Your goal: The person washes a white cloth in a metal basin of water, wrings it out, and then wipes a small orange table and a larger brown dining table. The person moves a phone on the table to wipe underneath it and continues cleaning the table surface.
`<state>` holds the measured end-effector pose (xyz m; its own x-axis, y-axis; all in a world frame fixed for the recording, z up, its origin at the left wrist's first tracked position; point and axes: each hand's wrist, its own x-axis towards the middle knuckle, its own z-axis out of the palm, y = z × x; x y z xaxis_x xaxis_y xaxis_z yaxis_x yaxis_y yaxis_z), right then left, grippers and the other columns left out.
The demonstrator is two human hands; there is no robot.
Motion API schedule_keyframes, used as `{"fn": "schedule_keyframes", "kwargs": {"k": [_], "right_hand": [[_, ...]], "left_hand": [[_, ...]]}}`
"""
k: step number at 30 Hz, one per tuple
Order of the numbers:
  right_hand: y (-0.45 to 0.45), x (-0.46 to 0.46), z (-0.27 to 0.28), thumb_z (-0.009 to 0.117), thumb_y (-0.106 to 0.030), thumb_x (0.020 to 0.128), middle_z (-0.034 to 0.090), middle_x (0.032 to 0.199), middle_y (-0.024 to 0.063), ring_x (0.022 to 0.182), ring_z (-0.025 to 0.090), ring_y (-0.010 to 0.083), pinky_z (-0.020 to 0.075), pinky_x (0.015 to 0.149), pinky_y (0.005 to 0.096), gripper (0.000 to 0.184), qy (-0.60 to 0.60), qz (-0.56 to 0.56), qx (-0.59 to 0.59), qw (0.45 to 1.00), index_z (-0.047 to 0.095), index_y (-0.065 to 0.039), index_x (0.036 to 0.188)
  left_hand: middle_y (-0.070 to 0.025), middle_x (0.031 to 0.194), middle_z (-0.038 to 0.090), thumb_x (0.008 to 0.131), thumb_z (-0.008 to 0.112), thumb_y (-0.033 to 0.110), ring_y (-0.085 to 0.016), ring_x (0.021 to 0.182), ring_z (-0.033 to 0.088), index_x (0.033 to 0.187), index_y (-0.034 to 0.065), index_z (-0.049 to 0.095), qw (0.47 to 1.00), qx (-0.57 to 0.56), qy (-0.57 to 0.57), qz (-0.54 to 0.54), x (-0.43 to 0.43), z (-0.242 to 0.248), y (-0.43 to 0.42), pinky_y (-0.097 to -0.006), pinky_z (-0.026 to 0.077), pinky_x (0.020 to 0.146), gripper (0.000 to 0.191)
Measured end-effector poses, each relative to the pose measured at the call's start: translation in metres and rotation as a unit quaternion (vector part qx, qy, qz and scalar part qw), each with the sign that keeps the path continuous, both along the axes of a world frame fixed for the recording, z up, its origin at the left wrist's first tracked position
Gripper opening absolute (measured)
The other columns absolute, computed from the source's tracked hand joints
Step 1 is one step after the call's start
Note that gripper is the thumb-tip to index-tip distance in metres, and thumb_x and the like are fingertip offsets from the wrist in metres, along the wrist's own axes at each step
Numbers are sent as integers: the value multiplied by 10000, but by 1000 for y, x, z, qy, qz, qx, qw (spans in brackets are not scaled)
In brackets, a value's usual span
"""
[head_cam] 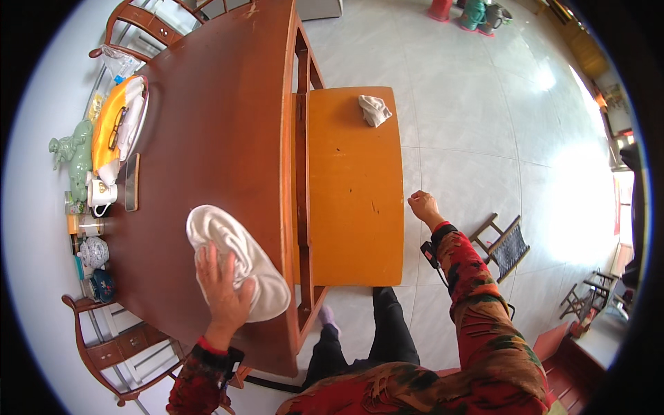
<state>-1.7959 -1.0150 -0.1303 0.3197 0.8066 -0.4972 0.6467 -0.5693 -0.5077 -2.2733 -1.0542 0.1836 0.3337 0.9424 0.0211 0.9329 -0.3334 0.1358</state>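
Note:
My left hand [224,290] lies flat, fingers spread, on a white cloth [264,288] spread over the near end of a dark reddish-brown wooden table [223,129]. Whether the fingers pinch the cloth cannot be told. Out to the right, my right hand [424,205] hangs in the air beside the edge of a lower orange-brown wooden table [353,197], its fingers curled, with nothing seen in them. A crumpled pale cloth [374,110] rests on the far end of that lower table.
Along the wall side stand a green figurine [80,155], a white mug [102,195], a phone [133,181], jars, and eyeglasses [118,128] on yellow and white fabric. Wooden chairs [122,347] flank the table. A folding stool [506,249] stands on the floor at right; thermoses [472,15] are farther off.

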Motion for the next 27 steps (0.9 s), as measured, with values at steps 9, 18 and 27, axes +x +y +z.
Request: {"fn": "schedule_keyframes", "kwargs": {"k": [9, 18, 27], "right_hand": [[198, -2, -81, 644, -341, 834, 429, 1422, 128, 1359, 306, 356, 335, 1051, 532, 600, -122, 131, 184, 966, 451, -171, 1376], [292, -21, -102, 683, -372, 771, 435, 1367, 185, 1197, 477, 406, 480, 921, 503, 783, -113, 119, 161, 973, 319, -238, 1450], [-19, -105, -119, 605, -270, 820, 524, 1198, 168, 969, 584, 380, 549, 694, 494, 459, -143, 293, 238, 915, 524, -217, 1268]], "left_hand": [[-290, 1522, 159, 805, 474, 137, -498, 1397, 155, 1451, 60, 288, 997, -74, -39, 3, -4, -6, 8, -590, 137, 1117, 677], [-331, 1514, 122, 915, 379, 240, -526, 1391, 150, 1490, 101, 222, 995, -89, -32, 16, -5, -8, 8, -612, 139, 1109, 613], [-260, 1515, 215, 899, 465, 297, -475, 1394, 188, 1430, 42, 327, 998, -62, -16, 3, -5, -1, 9, -575, 158, 1115, 606]]}}
